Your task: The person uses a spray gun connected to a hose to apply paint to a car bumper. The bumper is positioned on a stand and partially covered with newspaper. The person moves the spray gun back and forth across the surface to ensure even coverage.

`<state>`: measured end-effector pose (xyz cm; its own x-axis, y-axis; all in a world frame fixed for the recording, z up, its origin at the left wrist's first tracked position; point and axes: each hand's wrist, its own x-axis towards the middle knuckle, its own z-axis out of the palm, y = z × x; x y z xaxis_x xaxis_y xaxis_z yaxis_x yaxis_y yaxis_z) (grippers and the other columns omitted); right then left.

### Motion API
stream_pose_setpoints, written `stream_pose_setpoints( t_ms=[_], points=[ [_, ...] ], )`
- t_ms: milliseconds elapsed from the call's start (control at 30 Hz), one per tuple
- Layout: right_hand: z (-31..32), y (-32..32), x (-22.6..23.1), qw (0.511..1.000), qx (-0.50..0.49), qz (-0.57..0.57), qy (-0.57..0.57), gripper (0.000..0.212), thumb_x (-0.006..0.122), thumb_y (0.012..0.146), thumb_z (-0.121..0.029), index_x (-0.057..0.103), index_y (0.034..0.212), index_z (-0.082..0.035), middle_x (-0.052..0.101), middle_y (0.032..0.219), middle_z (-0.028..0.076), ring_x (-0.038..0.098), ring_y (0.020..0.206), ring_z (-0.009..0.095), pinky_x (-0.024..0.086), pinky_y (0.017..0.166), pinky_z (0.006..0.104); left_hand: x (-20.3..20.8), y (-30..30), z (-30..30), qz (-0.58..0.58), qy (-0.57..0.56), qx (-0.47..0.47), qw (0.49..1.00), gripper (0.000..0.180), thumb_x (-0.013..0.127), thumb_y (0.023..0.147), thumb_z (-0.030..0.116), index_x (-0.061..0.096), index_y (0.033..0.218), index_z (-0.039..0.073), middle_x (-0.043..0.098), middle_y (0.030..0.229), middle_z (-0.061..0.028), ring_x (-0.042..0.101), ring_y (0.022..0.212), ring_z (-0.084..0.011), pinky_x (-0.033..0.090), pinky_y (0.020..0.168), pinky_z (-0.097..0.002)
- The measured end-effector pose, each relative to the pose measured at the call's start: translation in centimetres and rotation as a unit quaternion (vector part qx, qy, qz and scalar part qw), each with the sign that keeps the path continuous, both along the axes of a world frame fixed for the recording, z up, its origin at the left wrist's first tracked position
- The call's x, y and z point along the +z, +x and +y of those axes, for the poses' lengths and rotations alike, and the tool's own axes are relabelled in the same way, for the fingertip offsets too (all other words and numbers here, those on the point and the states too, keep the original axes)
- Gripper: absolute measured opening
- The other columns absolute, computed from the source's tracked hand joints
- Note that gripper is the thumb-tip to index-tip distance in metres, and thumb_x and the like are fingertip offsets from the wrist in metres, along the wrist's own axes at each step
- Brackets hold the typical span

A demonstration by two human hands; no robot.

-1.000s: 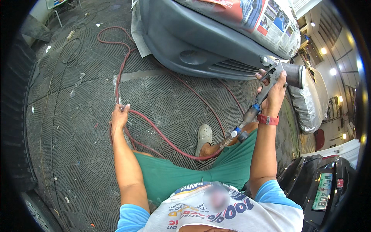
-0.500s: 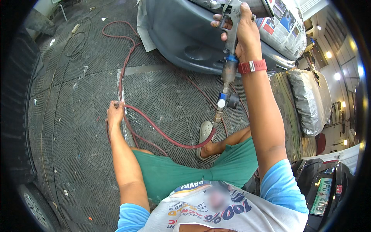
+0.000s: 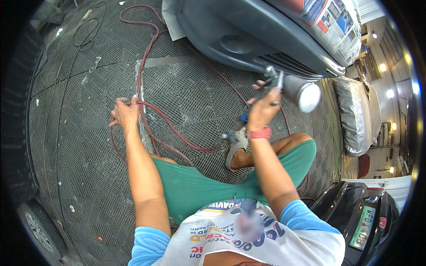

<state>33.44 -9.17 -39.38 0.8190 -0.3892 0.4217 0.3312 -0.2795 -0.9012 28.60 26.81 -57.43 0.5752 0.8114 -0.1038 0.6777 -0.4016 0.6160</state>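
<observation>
"Ribbed matting (image 3: pixel 93 177) underfoot here. Where's the spray gun (image 3: pixel 290 88)?"

"In the right hand (image 3: pixel 264 108), wrapped round its handle, near the grey bumper (image 3: pixel 217 26). The left hand (image 3: pixel 125 113) pinches the red hose (image 3: pixel 170 124); best hold that clear of the bumper."

"Trigger squeezed?"

"Can't tell; it's blurred. The bumper's upper part runs out of view, too."

Left hand (image 3: pixel 124 113) has open floor (image 3: pixel 84 146) leftward, red hose (image 3: pixel 173 127) rightward; grey bumper (image 3: pixel 213 35) blocks ahead of the right hand (image 3: pixel 264 108).
</observation>
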Motion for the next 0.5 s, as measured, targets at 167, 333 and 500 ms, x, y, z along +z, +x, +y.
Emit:
stream_pose_setpoints(
  t_ms=[167, 333, 500],
  points=[
    [6.7, 2.0, -7.7, 0.997, 0.014, -0.027, 0.067, 0.062, 0.043, 0.114, -0.038, 0.033, 0.166, -0.005, 0.068, 0.114, 0.011, 0.068, 0.096, 0.015, 0.054, 0.054, 0.0231, 2.4, -2.2, 0.7, -0.079, 0.097, 0.100, 0.987, 0.061, 0.079, 0.087, 0.057, 0.063, 0.125, 0.012, 0.067, 0.130, -0.0139, 0.048, 0.137, -0.0443, 0.008, 0.109, -0.0899],
    [10.5, 4.3, -8.1, 0.996, -0.024, -0.057, 0.069, 0.055, 0.038, 0.115, -0.044, 0.051, 0.146, 0.000, 0.067, 0.106, 0.010, 0.068, 0.086, 0.017, 0.055, 0.050, 0.0246, 3.3, -4.8, 1.9, -0.091, 0.168, 0.169, 0.967, 0.063, 0.077, 0.089, 0.058, 0.062, 0.126, 0.010, 0.066, 0.131, -0.0144, 0.048, 0.137, -0.0430, 0.011, 0.109, -0.0882],
    [9.4, 6.6, -10.3, 0.986, -0.125, -0.081, 0.076, 0.057, 0.039, 0.115, -0.042, 0.048, 0.149, 0.002, 0.066, 0.103, 0.011, 0.066, 0.081, 0.015, 0.053, 0.047, 0.0237, 3.8, -5.8, 2.3, -0.103, 0.164, 0.191, 0.962, 0.067, 0.076, 0.089, 0.061, 0.061, 0.128, 0.009, 0.063, 0.136, -0.0152, 0.043, 0.141, -0.0447, 0.006, 0.109, -0.0895]
  ],
)
